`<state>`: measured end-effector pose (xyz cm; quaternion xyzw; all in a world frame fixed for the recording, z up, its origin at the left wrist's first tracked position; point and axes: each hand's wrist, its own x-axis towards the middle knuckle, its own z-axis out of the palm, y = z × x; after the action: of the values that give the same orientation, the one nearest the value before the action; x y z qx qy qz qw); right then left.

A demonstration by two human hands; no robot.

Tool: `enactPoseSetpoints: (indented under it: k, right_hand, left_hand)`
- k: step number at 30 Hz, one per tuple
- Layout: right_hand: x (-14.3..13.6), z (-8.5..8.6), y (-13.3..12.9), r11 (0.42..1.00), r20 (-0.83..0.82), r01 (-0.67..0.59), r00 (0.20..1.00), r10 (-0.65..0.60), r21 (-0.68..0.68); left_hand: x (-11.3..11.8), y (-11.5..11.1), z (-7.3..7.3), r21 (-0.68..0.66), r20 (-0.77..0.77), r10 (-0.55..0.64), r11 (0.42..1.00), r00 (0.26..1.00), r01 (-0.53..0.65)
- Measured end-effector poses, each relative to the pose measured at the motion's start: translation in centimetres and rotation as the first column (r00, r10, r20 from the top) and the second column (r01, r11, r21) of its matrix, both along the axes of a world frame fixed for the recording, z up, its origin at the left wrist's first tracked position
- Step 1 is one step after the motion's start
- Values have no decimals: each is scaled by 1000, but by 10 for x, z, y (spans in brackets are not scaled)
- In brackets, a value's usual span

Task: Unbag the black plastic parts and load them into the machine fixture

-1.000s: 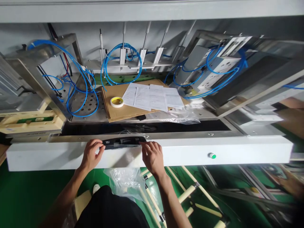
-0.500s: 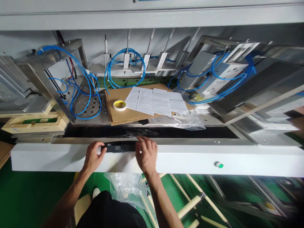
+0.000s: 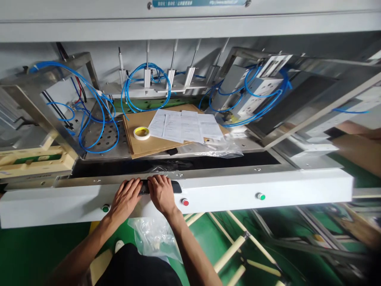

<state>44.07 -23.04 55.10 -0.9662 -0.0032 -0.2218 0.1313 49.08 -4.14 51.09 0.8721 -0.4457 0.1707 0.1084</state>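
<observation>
A long, flat black part with a rounded right end lies along the white front ledge of a machine. Both my hands are on it from above. Toward its left end, my left hand has its fingers closed over the part and hides that end. Close beside it, my right hand curls its fingers over the far edge, and the part's right end sticks out past it. Crumpled clear film sits just beyond my fingers, at the dark slot.
Cardboard sheets carry printed papers and a tape roll. Blue air hoses loop behind. The ledge has a red button and green buttons. A clear plastic bag hangs below the ledge.
My hands have come closer together and lie over the black part instead of at its ends. Its right end now shows past my right hand. The camera view has shifted right.
</observation>
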Motion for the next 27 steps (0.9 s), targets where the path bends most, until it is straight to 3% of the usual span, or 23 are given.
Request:
enactPoseSetpoints:
  k: [6,11,19,27]
  right_hand:
    - [-29,10,2,998,50,-57,997,56,19]
    - [-46,7,0,984,33,-148,988,152,-94]
    - [-23,18,-3,979,-80,-158,986,149,-125]
    - [-8,29,-6,968,-147,-222,968,204,-115]
  left_hand:
    - [14,8,15,13,-66,-86,996,994,87]
    - [19,7,35,-33,-177,-152,988,972,149]
    - [22,3,57,-26,-216,-182,983,959,180]
    - [23,4,57,-80,-145,-162,985,976,152]
